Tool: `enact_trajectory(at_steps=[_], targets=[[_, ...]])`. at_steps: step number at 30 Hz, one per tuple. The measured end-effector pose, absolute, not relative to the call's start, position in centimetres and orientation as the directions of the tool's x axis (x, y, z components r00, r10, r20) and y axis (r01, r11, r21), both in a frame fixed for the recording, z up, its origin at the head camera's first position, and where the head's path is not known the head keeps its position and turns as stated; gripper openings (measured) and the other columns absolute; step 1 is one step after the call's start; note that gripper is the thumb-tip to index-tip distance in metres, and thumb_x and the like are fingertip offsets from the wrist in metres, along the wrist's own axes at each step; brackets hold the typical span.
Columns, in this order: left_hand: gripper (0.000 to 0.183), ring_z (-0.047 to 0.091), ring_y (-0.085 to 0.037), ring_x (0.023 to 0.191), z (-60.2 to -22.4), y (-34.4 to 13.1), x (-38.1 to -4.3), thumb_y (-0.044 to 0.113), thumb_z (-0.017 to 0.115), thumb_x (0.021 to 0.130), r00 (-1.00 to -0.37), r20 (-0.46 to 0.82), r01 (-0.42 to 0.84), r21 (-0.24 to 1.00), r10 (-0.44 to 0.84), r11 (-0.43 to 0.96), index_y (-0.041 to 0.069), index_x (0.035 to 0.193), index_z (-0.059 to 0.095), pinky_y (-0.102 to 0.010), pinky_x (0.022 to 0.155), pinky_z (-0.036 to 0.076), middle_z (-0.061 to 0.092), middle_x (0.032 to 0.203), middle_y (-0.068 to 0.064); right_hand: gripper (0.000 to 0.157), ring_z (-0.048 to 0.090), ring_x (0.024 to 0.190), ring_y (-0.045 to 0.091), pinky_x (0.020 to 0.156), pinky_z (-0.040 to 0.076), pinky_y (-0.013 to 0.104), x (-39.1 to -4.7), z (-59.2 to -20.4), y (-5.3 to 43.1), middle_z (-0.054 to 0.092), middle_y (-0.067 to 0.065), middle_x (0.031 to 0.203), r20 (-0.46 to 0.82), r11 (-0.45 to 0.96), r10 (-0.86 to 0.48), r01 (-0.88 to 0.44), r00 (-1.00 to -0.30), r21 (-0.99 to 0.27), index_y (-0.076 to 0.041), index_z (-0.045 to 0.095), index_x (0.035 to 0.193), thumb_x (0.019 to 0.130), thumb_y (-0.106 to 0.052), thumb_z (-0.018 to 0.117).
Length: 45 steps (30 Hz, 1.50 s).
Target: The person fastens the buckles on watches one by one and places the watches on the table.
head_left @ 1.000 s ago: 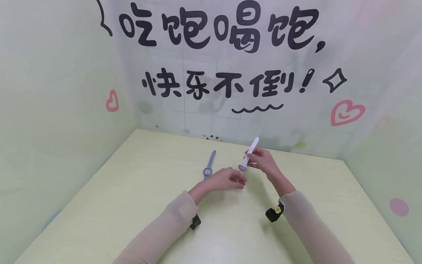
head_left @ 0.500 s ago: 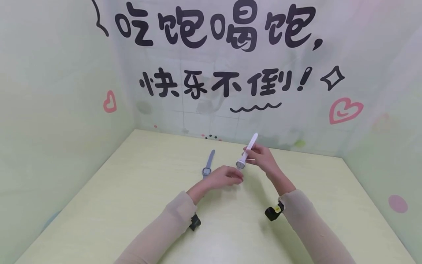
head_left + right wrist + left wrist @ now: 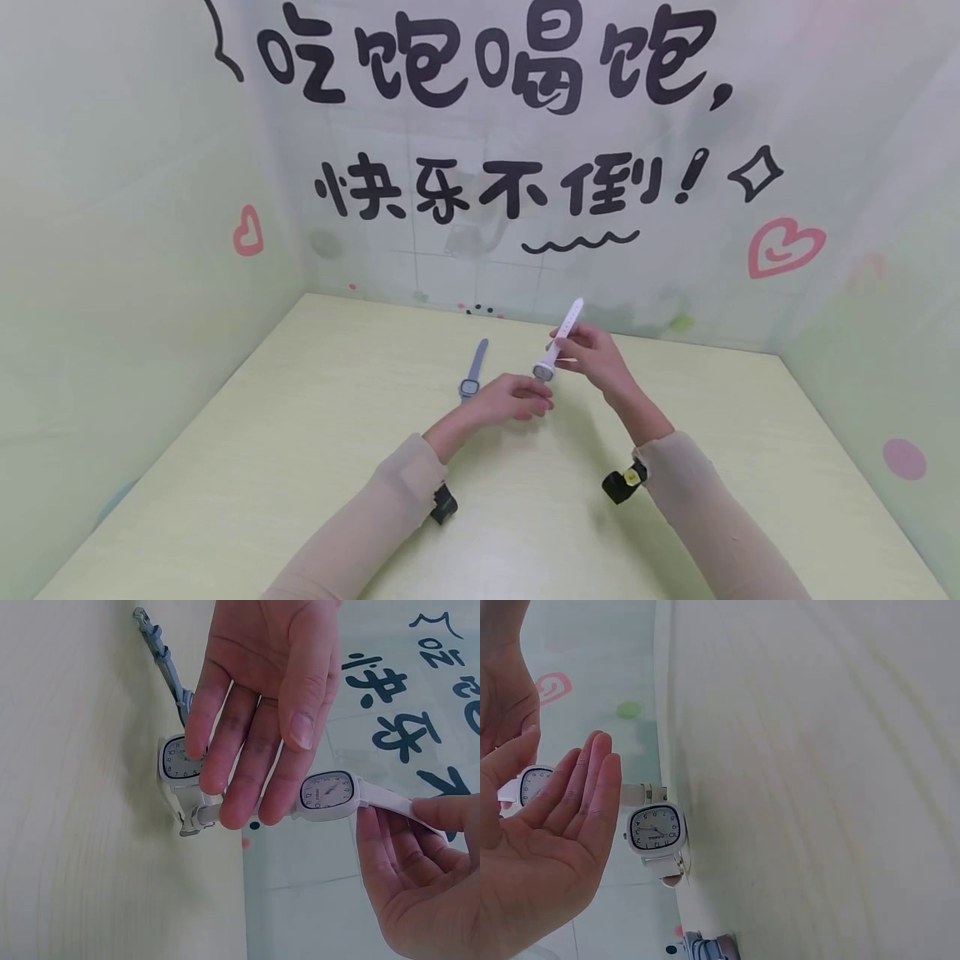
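My right hand (image 3: 596, 360) pinches the strap of a white wristwatch (image 3: 543, 372), whose other strap end points up past the fingers. In the right wrist view, its square dial (image 3: 328, 793) faces the camera. My left hand (image 3: 513, 398) is just below the watch; in the left wrist view its fingers are nearly straight and overlap part of the strap. Another white wristwatch (image 3: 657, 828) stands on the table behind the left fingers, hidden by that hand in the head view. A blue-grey wristwatch (image 3: 469, 387) lies to the left, partly covered by the left wrist.
The pale yellow table (image 3: 300, 467) runs back to a printed cloth wall (image 3: 420, 275) with dark lettering. Cloth walls also stand at left and right. A small black camera (image 3: 621, 486) hangs from the right wrist, and another (image 3: 444, 504) from the left.
The held watch and my right hand have risen slightly and moved a little left. My left fingers have drawn a little closer together. The head view has shifted slightly.
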<state>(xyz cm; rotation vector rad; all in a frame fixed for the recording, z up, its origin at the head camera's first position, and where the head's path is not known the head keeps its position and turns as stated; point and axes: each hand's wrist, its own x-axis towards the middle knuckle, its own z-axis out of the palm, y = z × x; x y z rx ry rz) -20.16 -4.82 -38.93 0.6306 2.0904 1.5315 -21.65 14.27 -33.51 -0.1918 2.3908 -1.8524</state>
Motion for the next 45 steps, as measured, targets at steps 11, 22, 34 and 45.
enact_trajectory(at_steps=[11, 22, 34, 45], targets=[[0.043, 0.068, -0.026, 0.114, -39.0, -4.9, -20.4, 0.017, 0.058, 0.100, -0.791, -0.100, 0.059, 0.969, 0.603, 0.238, -0.009, 0.135, 0.054, -0.035, 0.097, 0.057, 0.066, 0.129, -0.023, 0.033, 0.069, 0.089, 0.005, 0.088, 0.060, 0.033, -21.2, -33.2, 13.9, 0.069, 0.022, 0.117, 0.013, 0.212, -0.188, -0.054, -0.982, -0.976, 0.009, 0.053, 0.128, 0.101, -0.010, 0.056], [0.044, 0.066, -0.026, 0.120, -39.3, -4.9, -20.5, 0.016, 0.061, 0.099, -0.820, -0.166, -0.090, 0.982, 0.548, 0.163, -0.006, 0.137, 0.053, -0.035, 0.100, 0.055, 0.065, 0.132, -0.019, 0.037, 0.070, 0.088, 0.005, 0.086, 0.061, 0.030, -20.7, -33.2, 14.0, 0.073, 0.014, 0.109, 0.021, 0.171, -0.213, -0.059, -0.977, -0.983, 0.010, 0.050, 0.130, 0.101, -0.010, 0.057], [0.042, 0.047, -0.036, 0.140, -39.0, -5.1, -20.5, 0.007, 0.043, 0.105, -0.852, -0.223, -0.362, 0.905, 0.474, -0.225, -0.009, 0.144, 0.043, -0.043, 0.116, 0.040, 0.051, 0.146, -0.025, 0.036, 0.070, 0.090, 0.004, 0.089, 0.060, 0.031, -20.2, -33.3, 13.9, 0.071, -0.008, 0.094, 0.063, 0.069, -0.271, -0.085, -0.960, -0.994, 0.012, 0.047, 0.130, 0.100, -0.006, 0.056], [0.044, 0.067, -0.012, 0.102, -38.7, -5.7, -20.5, 0.009, 0.045, 0.105, -0.912, -0.239, -0.394, 0.739, 0.335, -0.546, -0.006, 0.147, 0.039, -0.036, 0.118, 0.038, 0.043, 0.152, -0.026, 0.035, 0.071, 0.092, 0.010, 0.091, 0.059, 0.034, -19.8, -33.3, 14.0, 0.072, -0.006, 0.092, 0.050, 0.036, -0.297, -0.063, -0.954, -0.997, 0.006, 0.046, 0.131, 0.100, -0.006, 0.056]])
